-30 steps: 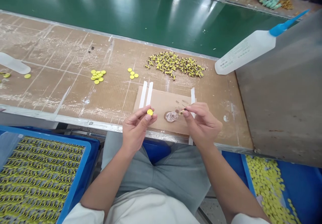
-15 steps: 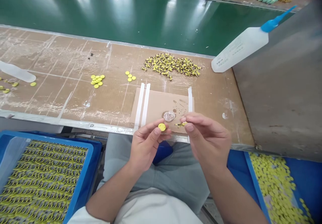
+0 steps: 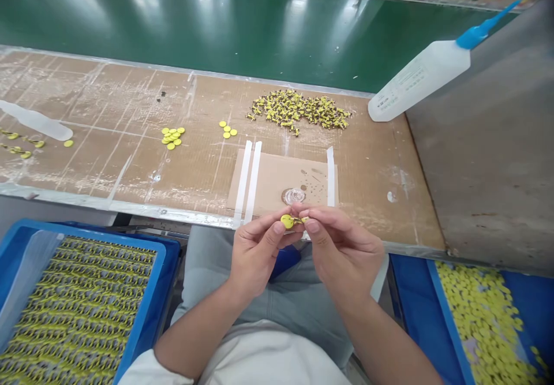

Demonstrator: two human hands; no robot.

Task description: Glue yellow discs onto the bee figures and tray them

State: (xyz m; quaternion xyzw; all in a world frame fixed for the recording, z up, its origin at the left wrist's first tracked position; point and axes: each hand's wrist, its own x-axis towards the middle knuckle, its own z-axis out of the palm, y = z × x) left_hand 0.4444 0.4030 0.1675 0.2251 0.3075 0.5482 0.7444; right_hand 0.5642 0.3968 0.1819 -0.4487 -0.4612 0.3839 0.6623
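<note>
Yellow disc pinched in L fingers; yellow part in R fingers, touching disc

left hand and right hand raised close together, fingertips pinched, both forearms angled inward

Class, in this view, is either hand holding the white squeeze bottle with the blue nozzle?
No, the white squeeze bottle sits away at the right, while the left hand and right hand meet at a yellow disc.
</note>
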